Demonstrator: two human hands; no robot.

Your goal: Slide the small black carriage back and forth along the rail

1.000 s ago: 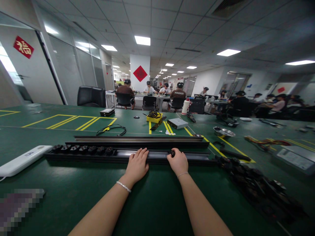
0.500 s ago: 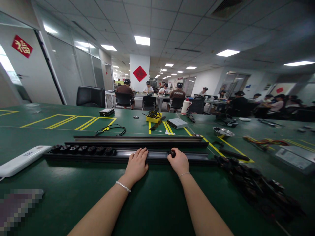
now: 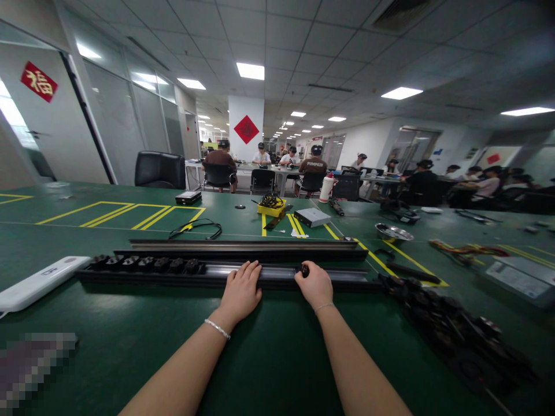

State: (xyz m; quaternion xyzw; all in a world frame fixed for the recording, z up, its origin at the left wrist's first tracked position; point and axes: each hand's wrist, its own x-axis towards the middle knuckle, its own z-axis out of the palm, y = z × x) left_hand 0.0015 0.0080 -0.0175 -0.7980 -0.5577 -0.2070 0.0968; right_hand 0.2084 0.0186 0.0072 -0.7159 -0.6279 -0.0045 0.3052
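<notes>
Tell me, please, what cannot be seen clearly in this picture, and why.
In the head view:
Long rail: a stretch lies hidden under the left hand.
Small black piece: partly covered by the right hand.
White device: left end cut off by picture edge.
Black parts heap: too dark and blurred to separate.

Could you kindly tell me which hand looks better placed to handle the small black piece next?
Right, most likely: the right hand has its fingers on the small black piece at the rail, while the left hand lies across the rail, apart from that piece.
</notes>
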